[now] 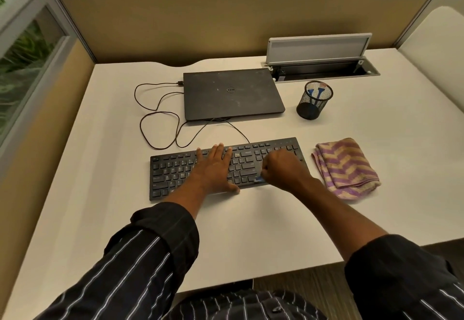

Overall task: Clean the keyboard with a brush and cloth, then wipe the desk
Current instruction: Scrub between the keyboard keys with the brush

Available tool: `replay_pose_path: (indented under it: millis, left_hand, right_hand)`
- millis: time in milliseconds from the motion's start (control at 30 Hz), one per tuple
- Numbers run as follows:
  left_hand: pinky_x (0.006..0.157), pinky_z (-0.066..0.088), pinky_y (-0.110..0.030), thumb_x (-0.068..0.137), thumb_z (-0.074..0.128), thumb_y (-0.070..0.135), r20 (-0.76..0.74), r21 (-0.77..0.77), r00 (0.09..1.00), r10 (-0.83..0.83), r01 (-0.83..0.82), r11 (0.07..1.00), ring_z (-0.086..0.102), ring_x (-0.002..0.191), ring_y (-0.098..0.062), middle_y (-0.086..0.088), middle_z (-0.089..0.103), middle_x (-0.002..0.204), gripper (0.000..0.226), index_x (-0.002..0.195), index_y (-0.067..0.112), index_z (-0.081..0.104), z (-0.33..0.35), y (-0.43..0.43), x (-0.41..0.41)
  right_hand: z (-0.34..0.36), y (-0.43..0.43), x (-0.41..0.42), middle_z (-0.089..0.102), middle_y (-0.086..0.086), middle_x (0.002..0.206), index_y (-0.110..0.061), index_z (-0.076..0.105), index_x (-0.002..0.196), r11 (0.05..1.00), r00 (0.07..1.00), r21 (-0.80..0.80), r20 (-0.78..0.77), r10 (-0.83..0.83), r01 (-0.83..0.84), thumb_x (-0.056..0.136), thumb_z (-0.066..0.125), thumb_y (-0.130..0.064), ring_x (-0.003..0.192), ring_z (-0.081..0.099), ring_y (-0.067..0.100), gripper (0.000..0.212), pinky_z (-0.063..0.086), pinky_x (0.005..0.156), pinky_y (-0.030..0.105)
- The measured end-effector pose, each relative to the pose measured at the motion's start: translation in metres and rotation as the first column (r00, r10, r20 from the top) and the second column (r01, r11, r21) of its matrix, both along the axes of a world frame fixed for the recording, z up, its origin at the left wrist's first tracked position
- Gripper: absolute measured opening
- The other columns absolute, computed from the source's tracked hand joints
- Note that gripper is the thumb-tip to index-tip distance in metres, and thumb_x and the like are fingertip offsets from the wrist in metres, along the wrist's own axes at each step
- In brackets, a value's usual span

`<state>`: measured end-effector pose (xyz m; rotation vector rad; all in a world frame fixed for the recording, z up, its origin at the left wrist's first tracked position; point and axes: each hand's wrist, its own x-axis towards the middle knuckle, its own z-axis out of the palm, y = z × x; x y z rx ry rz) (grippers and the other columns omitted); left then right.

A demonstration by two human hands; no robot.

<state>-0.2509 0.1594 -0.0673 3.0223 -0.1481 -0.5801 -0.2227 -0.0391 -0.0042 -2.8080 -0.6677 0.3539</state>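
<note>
The keyboard [175, 171] lies near the middle of the desk [251, 232], its long side roughly parallel to the near edge. The left hand [213, 166] rests flat on the keys at mid-keyboard, fingers straight and spread, thumb at the keyboard's near edge, gripping nothing. The right hand [281, 169] sits over the keyboard's right part with fingers curled into a fist around the brush [259, 180]. Only a small blue part of the brush shows below the fist, at the keys by the keyboard's near edge; its bristles cannot be made out. The cloth [346, 166], folded, purple and tan, lies on the desk just beside the keyboard's right end, towards the desk's right edge, not touching either hand. A closed laptop [231, 93] lies behind the keyboard towards the far edge, with a cable [160, 119] looping on the desk to its left. A mesh cup [313, 101] stands right of the laptop. A hatch [319, 48] stands open at the far edge.
</note>
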Motion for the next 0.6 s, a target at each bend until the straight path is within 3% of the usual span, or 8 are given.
replay_pose_path:
  millis: [133, 300, 433, 600]
  left_hand:
    - [0.118, -0.004, -0.067, 0.076, 0.063, 0.078, -0.007, -0.008, 1.000, 0.012, -0.012, 1.000, -0.006, 0.155, -0.029, -0.011, -0.007, 0.168, 0.127, 0.159, 0.016, -0.009, 0.002, -0.001, 0.000]
    - [0.118, -0.003, -0.069, 0.075, 0.065, 0.076, -0.002, -0.031, 1.000, 0.020, -0.020, 0.999, -0.005, 0.155, -0.028, -0.010, -0.005, 0.168, 0.126, 0.160, 0.016, -0.007, 0.002, -0.001, -0.001]
    - [0.117, -0.003, -0.069, 0.075, 0.066, 0.076, -0.006, -0.031, 1.000, 0.022, -0.023, 0.999, -0.005, 0.155, -0.027, -0.010, -0.005, 0.168, 0.126, 0.160, 0.017, -0.007, 0.003, 0.000, 0.000]
    - [0.117, -0.002, -0.069, 0.074, 0.067, 0.074, 0.004, -0.042, 0.999, 0.033, -0.033, 0.999, -0.004, 0.155, -0.027, -0.009, -0.004, 0.169, 0.126, 0.160, 0.018, -0.006, 0.003, -0.001, -0.002]
  right_hand:
    - [-0.001, 0.011, 0.002, 0.066, 0.001, 0.070, -0.010, 0.073, 0.081, 0.995, 0.997, 0.071, 0.032, 0.068, -0.070, 0.092, 0.057, -0.019, 0.058, 0.058, 0.011, 0.022, 0.054, 0.063, 0.028]
    - [-0.006, 0.016, -0.006, 0.067, 0.007, 0.080, -0.007, 0.071, 0.088, 0.993, 0.993, -0.018, 0.012, 0.118, -0.117, 0.083, 0.071, -0.023, 0.071, 0.063, 0.022, 0.017, 0.057, 0.068, 0.034]
    - [-0.003, 0.019, -0.001, 0.068, 0.006, 0.077, -0.008, 0.070, 0.084, 0.993, 0.992, 0.010, 0.031, 0.121, -0.121, 0.087, 0.066, -0.019, 0.064, 0.060, 0.016, 0.013, 0.053, 0.062, 0.028]
    - [-0.005, 0.018, 0.000, 0.067, 0.006, 0.090, -0.008, 0.071, 0.091, 0.988, 0.988, 0.043, 0.052, 0.145, -0.147, 0.090, 0.064, -0.014, 0.077, 0.062, 0.017, 0.010, 0.051, 0.071, 0.025]
